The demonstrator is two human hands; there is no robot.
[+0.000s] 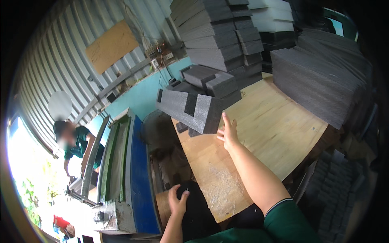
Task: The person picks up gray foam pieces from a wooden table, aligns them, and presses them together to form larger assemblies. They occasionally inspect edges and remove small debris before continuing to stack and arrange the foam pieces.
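Observation:
My right hand [230,133] reaches over the plywood tabletop [267,121] with its fingers apart. Its fingertips are at the right end of a long grey foam block [182,107] with dark notches; whether they touch it, I cannot tell. Behind that block lie more notched foam blocks [212,79], and a small dark foam piece [182,127] shows beneath its near side. Low down, left of the table, my left hand [177,203] hangs above my dark-clad leg, thumb and fingers apart and nothing between them.
Tall stacks of dark foam slabs [214,40] and a wide pile of grey sheets [320,77] stand at the back and right. Pale shavings [223,184] litter the table's near corner. Left is a blue-and-green machine [139,174], with another person [79,141] bending beyond it.

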